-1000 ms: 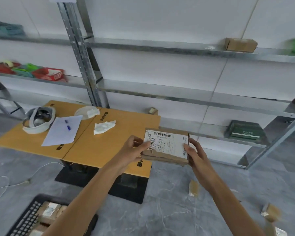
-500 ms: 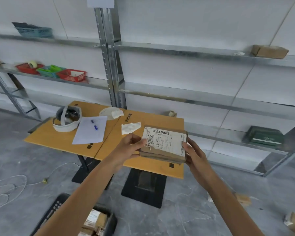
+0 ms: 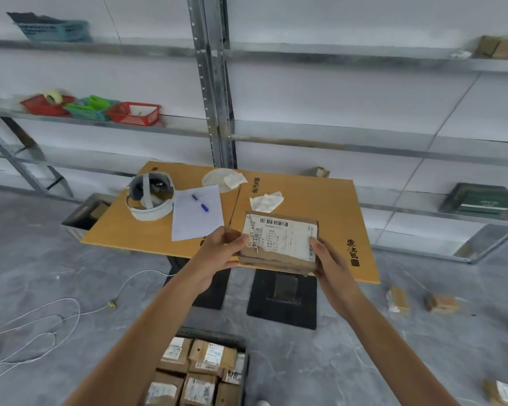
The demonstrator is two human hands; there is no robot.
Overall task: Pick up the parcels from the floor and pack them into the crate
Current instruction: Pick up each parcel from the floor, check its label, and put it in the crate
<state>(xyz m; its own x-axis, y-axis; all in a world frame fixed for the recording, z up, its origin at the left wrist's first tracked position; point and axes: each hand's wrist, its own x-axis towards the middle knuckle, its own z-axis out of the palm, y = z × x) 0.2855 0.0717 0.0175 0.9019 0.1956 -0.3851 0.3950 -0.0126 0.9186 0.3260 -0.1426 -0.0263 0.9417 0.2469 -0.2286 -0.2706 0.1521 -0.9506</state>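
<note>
A flat cardboard parcel (image 3: 279, 241) with a white barcode label is held up in front of me, over the near edge of the wooden table. My left hand (image 3: 222, 252) grips its left edge, thumb on top. My right hand (image 3: 324, 259) holds its right edge. Below my arms, at the bottom centre, the black crate (image 3: 208, 334) holds several labelled cardboard parcels (image 3: 200, 367). More parcels lie on the grey floor at the right (image 3: 442, 303), (image 3: 398, 300), (image 3: 502, 392).
A wooden table (image 3: 329, 200) on black bases carries a white headset (image 3: 150, 197), paper with a blue pen (image 3: 198, 210) and crumpled tissues. Metal shelving (image 3: 211, 83) behind holds coloured baskets (image 3: 134, 112) and boxes. White cable (image 3: 41, 320) loops on the floor at left.
The view has swung left and down, bringing the crate under my arms. Both hands keep the same hold on the parcel, which sits a little lower and nearer the crate.
</note>
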